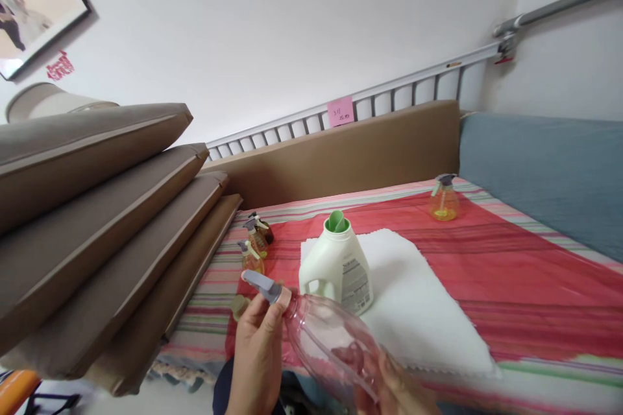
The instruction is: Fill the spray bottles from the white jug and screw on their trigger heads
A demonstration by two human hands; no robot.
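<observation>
A clear, pinkish spray bottle (324, 331) with a grey trigger head (261, 284) lies tilted between my hands, its head up and to the left. The thumb and fingers of my left hand (257, 331) are closed round the collar below the head. My right hand (402, 386) grips the lower body, and some of its fingers show through the plastic. No liquid can be made out inside the bottle. Just behind it stands an open white detergent jug (341, 262) with a green spout (337, 220). A round olive cap (239, 307) sits beside my left hand.
The jug stands on a white cloth (413, 285) over a red plastic sheet (487, 246). Several small bottles with yellowish or dark liquid (254, 259) stand at the left, and another yellow one (444, 201) stands back right. Stacked brown cushions (97, 220) fill the left side.
</observation>
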